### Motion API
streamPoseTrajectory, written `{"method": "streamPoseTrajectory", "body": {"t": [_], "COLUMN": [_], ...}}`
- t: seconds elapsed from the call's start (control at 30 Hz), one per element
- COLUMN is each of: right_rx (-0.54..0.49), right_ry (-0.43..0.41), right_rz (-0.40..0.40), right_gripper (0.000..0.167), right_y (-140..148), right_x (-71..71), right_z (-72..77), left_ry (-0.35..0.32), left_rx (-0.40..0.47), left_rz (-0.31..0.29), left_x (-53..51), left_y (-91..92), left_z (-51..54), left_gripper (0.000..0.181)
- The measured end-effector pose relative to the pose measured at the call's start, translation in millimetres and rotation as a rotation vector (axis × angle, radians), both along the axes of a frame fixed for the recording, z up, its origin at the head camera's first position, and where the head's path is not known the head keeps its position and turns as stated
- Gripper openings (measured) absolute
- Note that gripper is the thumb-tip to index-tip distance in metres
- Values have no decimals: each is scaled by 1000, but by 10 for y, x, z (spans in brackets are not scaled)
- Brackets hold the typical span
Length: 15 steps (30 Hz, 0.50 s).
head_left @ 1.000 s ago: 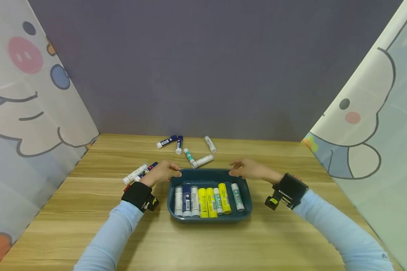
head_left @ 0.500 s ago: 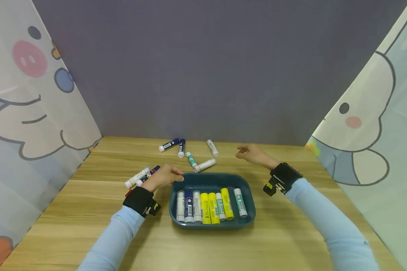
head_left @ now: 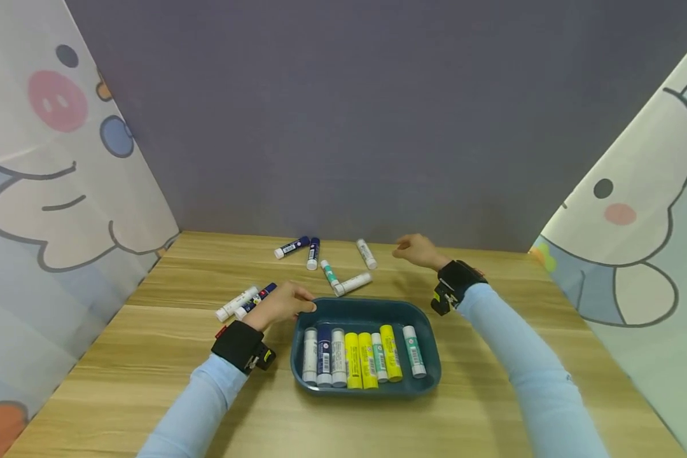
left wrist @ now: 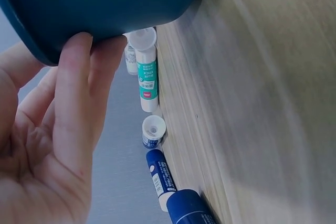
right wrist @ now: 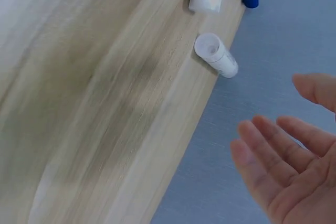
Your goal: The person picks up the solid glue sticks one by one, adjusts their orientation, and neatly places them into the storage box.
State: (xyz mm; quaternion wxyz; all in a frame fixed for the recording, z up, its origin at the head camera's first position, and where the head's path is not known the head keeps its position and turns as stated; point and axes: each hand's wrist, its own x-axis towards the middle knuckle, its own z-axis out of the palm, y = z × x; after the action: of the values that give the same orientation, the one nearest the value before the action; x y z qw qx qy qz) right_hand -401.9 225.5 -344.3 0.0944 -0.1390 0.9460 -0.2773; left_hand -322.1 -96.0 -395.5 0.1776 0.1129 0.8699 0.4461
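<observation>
My left hand (head_left: 280, 303) pinches the far left corner of a dark teal plastic tray (head_left: 372, 393); in the left wrist view, thumb and fingers lie on either side of its rim. Inside, on the near side, glue sticks lie in a row: white, navy, yellow (head_left: 352, 361) and green-and-white (head_left: 415, 352), the last a little apart. My right hand (head_left: 416, 250) hovers beyond the tray, fingers loosely bent and holding nothing, as the right wrist view (right wrist: 294, 166) confirms. Nearest to it is a white glue stick (head_left: 366, 254), lying to its left.
Behind the tray lie another white glue stick (head_left: 352, 284), a green-and-white one (head_left: 329, 273) and two navy ones (head_left: 292, 247). A white stick (head_left: 237, 303) and a navy one (head_left: 256, 300) lie left of the left hand. A grey wall (head_left: 343, 127) borders the table's back edge.
My right hand has left the tray's far right corner and moved away toward the back of the table, near the white glue stick. The left hand stays at the tray's corner.
</observation>
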Motion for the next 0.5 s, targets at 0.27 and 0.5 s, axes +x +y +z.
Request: {"method": "streamPoseTrajectory", "body": {"t": [0.27,0.5], "right_rx": [13,136], "right_ry": [-15,71], "right_rz": [11,-10], "right_gripper": [46,42], "right_y": [-131,-313], "right_x": [-244,-395], "right_z": [-212,-434], "left_ry": [-5,-17], "left_rx": [5,9], "left_rz": [-1,-14], "left_x": [61,126], "left_y": [18,26], "left_z": [11,2], "left_gripper": [23,23]}}
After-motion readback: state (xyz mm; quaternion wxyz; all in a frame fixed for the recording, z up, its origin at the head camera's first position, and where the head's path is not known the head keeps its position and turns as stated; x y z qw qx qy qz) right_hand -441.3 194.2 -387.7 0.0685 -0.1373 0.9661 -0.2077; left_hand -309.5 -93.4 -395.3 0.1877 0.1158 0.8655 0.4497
